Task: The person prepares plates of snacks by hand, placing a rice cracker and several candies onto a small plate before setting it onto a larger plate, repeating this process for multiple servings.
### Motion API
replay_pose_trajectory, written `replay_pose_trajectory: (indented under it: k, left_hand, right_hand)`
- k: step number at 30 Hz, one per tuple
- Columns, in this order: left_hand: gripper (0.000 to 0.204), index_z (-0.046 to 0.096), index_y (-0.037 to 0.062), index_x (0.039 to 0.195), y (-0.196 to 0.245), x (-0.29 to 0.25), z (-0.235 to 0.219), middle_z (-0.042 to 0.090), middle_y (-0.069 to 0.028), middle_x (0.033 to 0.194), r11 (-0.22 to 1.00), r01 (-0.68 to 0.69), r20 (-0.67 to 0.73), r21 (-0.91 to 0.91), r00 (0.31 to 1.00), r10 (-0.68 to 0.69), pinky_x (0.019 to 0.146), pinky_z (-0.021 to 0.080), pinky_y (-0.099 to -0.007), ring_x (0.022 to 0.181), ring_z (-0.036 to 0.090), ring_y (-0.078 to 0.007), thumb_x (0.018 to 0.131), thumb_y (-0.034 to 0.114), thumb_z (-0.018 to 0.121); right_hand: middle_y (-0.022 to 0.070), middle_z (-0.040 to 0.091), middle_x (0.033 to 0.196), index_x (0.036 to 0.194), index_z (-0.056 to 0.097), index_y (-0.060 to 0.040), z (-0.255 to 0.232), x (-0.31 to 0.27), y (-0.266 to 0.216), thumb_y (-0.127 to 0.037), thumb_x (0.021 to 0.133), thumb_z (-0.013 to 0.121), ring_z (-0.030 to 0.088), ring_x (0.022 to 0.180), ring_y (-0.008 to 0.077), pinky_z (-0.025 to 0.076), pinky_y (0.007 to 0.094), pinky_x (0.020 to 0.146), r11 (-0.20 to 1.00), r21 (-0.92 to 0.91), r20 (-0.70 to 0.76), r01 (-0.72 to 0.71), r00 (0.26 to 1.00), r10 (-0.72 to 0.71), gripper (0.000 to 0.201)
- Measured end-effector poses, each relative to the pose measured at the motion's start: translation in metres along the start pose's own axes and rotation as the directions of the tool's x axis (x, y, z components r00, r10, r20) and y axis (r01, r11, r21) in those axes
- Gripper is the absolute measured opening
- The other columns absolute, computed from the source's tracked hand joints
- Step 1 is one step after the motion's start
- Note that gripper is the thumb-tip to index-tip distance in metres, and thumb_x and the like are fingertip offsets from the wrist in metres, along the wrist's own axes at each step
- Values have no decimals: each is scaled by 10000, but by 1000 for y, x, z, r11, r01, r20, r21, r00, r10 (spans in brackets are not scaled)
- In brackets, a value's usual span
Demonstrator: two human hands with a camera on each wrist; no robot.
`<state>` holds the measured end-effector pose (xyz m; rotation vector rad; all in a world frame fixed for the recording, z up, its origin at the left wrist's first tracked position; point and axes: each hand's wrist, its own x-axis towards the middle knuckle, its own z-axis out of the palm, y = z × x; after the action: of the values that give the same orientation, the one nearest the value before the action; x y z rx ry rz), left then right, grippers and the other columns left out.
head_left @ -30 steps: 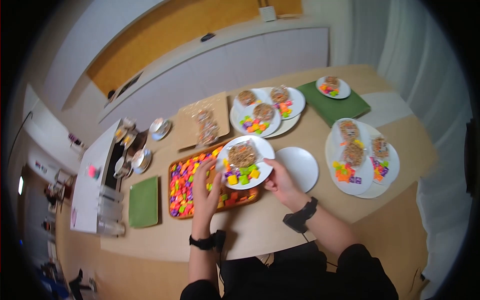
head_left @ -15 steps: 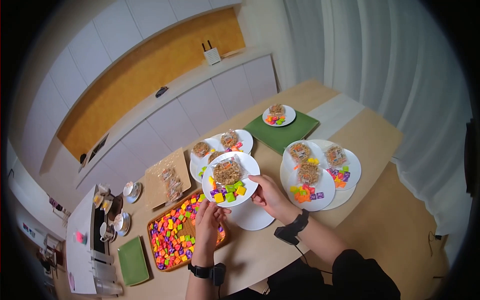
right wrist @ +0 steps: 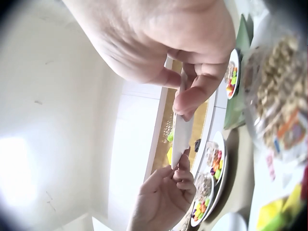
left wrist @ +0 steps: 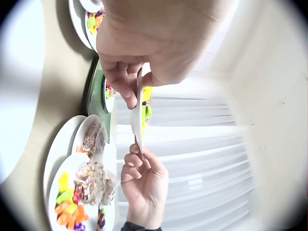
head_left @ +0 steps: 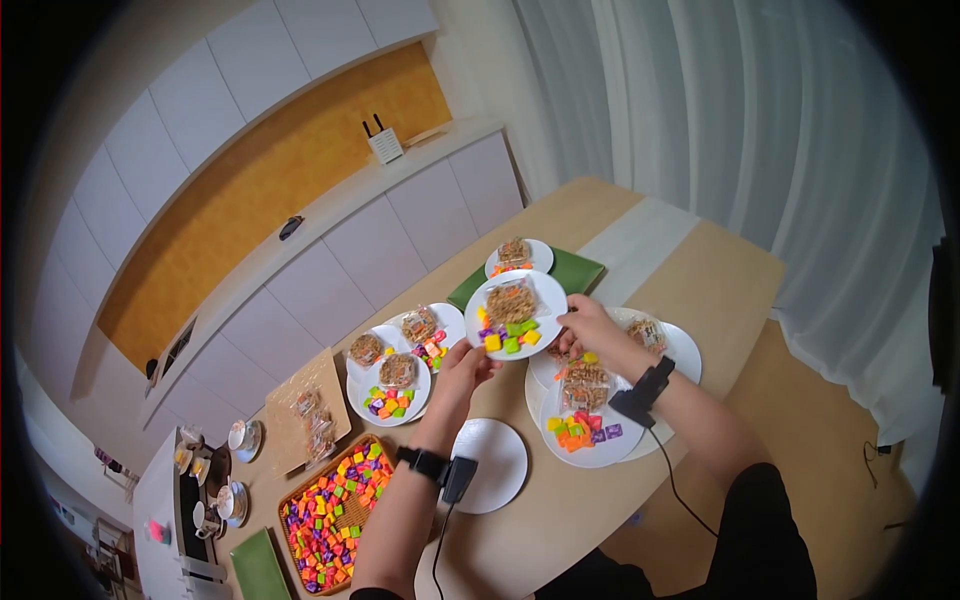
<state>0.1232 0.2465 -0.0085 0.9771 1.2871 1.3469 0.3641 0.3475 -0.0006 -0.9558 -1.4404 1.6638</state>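
Both hands hold a small white plate [head_left: 552,297] up over the table. Its left edge is pinched by my left hand [head_left: 466,374], and the opposite edge by my right hand [head_left: 592,336]. On the plate lie a round, grainy brown snack in clear wrap [head_left: 511,303] and several small square coloured sweets [head_left: 512,338]. Seen edge-on in the left wrist view, the plate [left wrist: 138,118] sits between the thumb and fingers of each hand. In the head view it overlaps the green tray [head_left: 580,272], where a similar filled plate [head_left: 541,256] rests.
Filled plates sit on a large white platter [head_left: 357,400] at left and another platter [head_left: 688,376] at right. A bare white plate [head_left: 492,465] lies nearer me. At left are a wicker basket of sweets [head_left: 340,510], a board with wrapped snacks [head_left: 290,425], cups and a second green tray [head_left: 260,568].
Both hands have carried the plate forward and right, away from above the sweets basket to beside the far green tray. My view has turned to the right.
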Motion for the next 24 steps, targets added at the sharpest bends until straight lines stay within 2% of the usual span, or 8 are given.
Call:
replay_pose_trajectory:
  k: [3,7,9,10,11,13,17,24]
  left_hand:
    - [215,601,61,1218,-7,56,19,696,-23,1012,997,80,46,-4,996,-79,841,527,-270,937,675,-119,1034,153,536]
    - [405,580,36,1385,-41,134,15,710,-96,1209,965,-13,8,261,1000,11,863,546,-349,977,683,-173,999,157,552]
    - [389,643,27,1298,-50,159,6,676,-158,1229,520,-313,121,795,921,370,871,546,-414,960,693,-300,929,141,596]
    - [381,682,37,1243,-51,168,6,623,-181,1324,484,-322,145,814,919,368,930,533,-477,1040,655,-399,885,141,604]
    - [381,682,37,1243,-51,175,5,623,-181,1324,484,-323,147,813,919,366,930,533,-477,1040,655,-399,885,141,604]
    - [388,680,31,1241,-54,189,0,612,-167,1349,171,-433,336,885,848,409,969,521,-496,1138,622,-409,879,141,598]
    - [388,673,25,1247,-52,200,3,577,-144,1414,-17,-400,391,916,884,258,1015,497,-510,1210,590,-409,885,146,600]
    - [426,609,-62,1267,-62,210,8,585,-207,1348,-59,-465,458,883,829,322,988,513,-504,1185,605,-415,908,167,601]
  right_hand:
    - [108,698,878,1193,548,9,-45,43,8,-100,1005,509,648,641,123,512,282,508,1000,-12,-61,-28,998,27,221]
    - [102,704,877,1133,599,13,-99,87,11,-69,990,481,650,662,115,511,272,517,989,-127,-171,-71,984,49,203]
    - [101,706,877,1126,610,24,-123,106,18,-59,974,482,650,652,117,514,269,520,989,-120,-191,-80,980,56,216]
    - [105,708,874,1133,610,28,-134,116,21,-58,968,485,650,643,122,515,270,519,985,-124,-204,-116,975,89,224]
    - [109,711,871,1140,609,33,-144,124,26,-57,962,488,650,633,127,517,271,518,980,-128,-219,-153,968,122,234]
    - [124,714,852,1135,612,47,-161,144,43,-47,950,492,649,615,138,521,271,516,981,-128,-224,-143,968,111,240]
    - [146,712,835,1117,609,70,-179,161,52,-36,945,498,653,622,150,528,271,524,975,-92,-198,-201,964,180,230]
    - [158,705,851,1120,600,93,-186,171,56,-37,976,519,675,651,180,568,282,558,972,-40,-108,-230,968,225,210]
